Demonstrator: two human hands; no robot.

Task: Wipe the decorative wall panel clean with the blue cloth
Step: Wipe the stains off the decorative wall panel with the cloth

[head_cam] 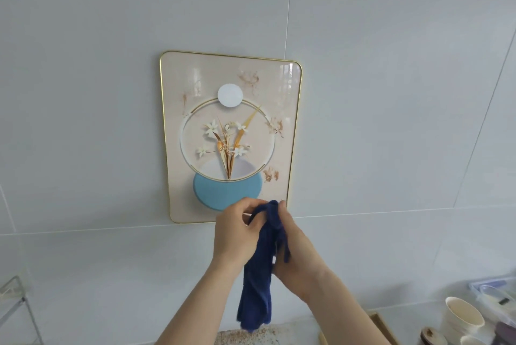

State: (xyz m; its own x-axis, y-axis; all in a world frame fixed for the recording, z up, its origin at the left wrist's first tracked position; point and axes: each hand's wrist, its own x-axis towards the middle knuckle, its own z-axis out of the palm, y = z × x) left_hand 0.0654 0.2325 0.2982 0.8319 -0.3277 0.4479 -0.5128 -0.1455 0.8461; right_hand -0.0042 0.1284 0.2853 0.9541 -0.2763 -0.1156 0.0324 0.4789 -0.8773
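The decorative wall panel (178, 199) hangs on the grey tiled wall, cream with a thin gold rim, a flower motif inside a ring, a white disc above and a light blue disc below. Several brownish smudges show on its upper and right parts. A dark blue cloth (258, 280) hangs bunched in front of the panel's lower right corner. My left hand (233, 233) pinches its top from the left, and my right hand (293, 255) grips it from the right. The cloth's long tail dangles down between my forearms. Both hands hide the panel's bottom right corner.
A white cup (462, 316) and clear plastic containers (494, 294) stand at the lower right on the counter. A wooden tray edge (384, 325) lies next to them. A metal wire rack (16, 305) stands at the lower left. A speckled surface (251, 337) shows at the bottom.
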